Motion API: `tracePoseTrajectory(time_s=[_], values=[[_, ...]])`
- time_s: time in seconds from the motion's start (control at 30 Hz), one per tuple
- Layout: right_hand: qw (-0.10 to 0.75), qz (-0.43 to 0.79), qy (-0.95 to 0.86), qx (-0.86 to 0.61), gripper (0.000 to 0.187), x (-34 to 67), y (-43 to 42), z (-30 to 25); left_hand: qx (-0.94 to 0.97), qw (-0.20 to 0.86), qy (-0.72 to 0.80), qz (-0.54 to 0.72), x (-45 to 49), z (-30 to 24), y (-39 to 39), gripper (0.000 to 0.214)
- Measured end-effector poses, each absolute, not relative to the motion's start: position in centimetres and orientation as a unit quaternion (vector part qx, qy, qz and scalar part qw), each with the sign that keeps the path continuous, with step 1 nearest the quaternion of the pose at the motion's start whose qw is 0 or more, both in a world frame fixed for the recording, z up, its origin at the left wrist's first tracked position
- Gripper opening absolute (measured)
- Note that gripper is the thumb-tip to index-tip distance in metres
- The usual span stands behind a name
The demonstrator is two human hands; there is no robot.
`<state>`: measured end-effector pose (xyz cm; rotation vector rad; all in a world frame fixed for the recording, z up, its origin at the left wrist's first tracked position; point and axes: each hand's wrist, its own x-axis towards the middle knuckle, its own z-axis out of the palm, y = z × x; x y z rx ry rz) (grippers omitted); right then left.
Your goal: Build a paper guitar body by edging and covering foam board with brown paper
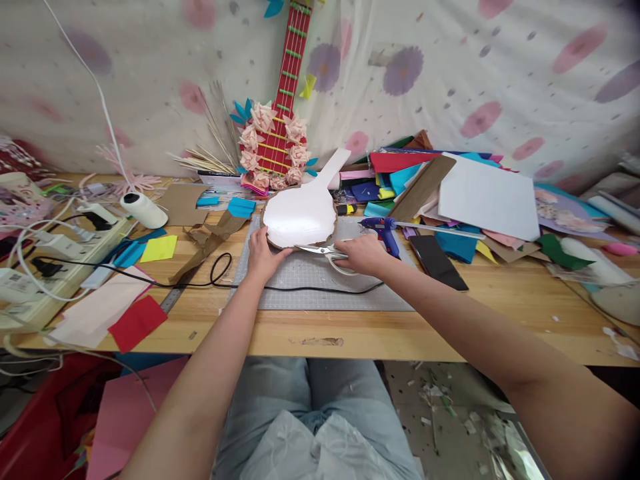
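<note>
A white board cutout, with a rounded body and a straight neck, lies over the grey cutting mat. A ragged brown paper border shows around its body. My left hand grips its lower left edge, thumb stretched along the near side. In my right hand are scissors with pale handles; the blades point left along the cutout's near edge. Whether the blades have paper between them is too small to tell. Right behind my right hand rests a blue glue gun with a clear glue stick in it.
A red paper guitar trimmed with pink flowers stands against the curtain. Power strips and cables crowd the left. To the right are a black phone, coloured paper and a white board. A black cord crosses the mat.
</note>
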<state>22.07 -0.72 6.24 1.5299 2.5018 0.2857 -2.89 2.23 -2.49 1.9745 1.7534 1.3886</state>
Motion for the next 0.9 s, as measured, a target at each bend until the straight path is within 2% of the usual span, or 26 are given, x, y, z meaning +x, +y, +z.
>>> tracePoseTrajectory(time_s=[0.2, 0.57, 0.9], values=[[0.066, 0.086, 0.839, 0.534, 0.042, 22.4, -0.8, 6.4, 0.66, 0.084, 0.585, 0.464, -2.9, -2.5, 2.2, 0.079], [0.112, 0.095, 0.848, 0.509, 0.043, 21.8, -0.8, 7.1, 0.659, 0.084, 0.596, 0.451, -2.8, -2.1, 2.0, 0.081], [0.101, 0.111, 0.851, 0.503, 0.039, 22.1, -0.6, 6.3, 0.658, 0.087, 0.6, 0.447, -2.7, -2.0, 1.9, 0.08]])
